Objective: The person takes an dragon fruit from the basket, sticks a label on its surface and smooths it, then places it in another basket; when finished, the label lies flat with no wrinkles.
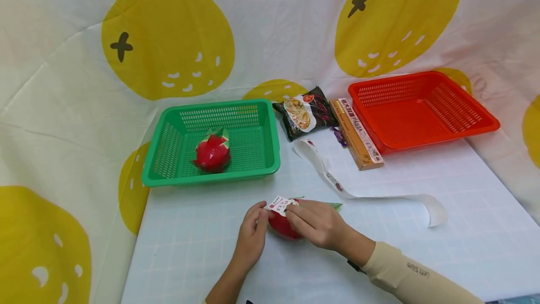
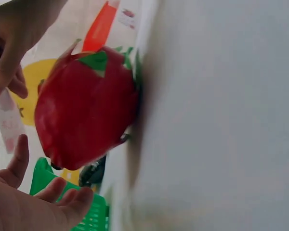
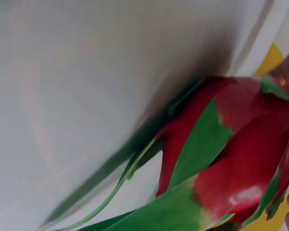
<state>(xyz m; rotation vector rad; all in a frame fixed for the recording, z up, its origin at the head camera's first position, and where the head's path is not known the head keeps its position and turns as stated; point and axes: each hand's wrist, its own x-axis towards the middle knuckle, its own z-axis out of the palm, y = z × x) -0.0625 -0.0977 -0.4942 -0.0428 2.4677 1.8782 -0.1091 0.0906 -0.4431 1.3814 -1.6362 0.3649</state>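
A red dragon fruit [image 1: 283, 227] with green-tipped scales lies on the table; the left wrist view shows its smooth red side and the right wrist view its long green leaves [image 3: 168, 211]. Over its top, my right hand [image 1: 318, 223] pinches one edge of a white printed sticker [image 2: 8, 118]. My left hand [image 1: 252, 234] is at the fruit's left, fingertips close to the sticker's other end. Its fingers [image 2: 77, 204] are spread and loosely bent below the fruit in the left wrist view. Another dragon fruit [image 1: 213, 153] sits inside the green basket [image 1: 211, 179].
A curling strip of sticker backing [image 1: 379, 197] trails across the table to the right. Behind it lie a black noodle packet [image 1: 305, 112], a pasta box [image 1: 356, 133] and a small purple wrapped item [image 1: 339, 137]. A red basket [image 1: 426, 137] stands at back right.
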